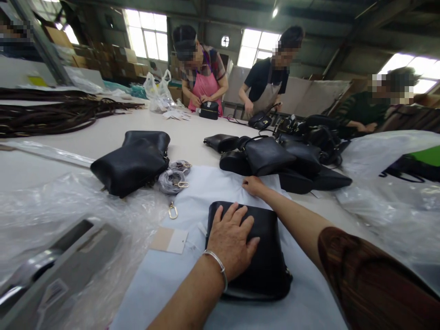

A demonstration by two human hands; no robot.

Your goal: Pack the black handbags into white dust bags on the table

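A black handbag [263,247] lies on a light blue cloth [151,284] in front of me. My left hand [232,236], with a bangle at the wrist, rests flat on the bag, fingers spread. Beyond the bag, my right hand [255,186] has its fingers curled together on the far part of the cloth, seemingly pinching it; the fingertips are partly hidden. Left of the bag, a beige and white hang tag [170,240] lies on the cloth. A gold clasp [173,211] and wrapped straps in coils [172,181] sit farther up.
Black bags [132,162] lie at left, and a pile of black bags [270,156] stands beyond my right hand. A tape dispenser [58,275] rests on plastic film [137,220]. Brown straps [51,110] lie far left. Several people work across the table [192,142].
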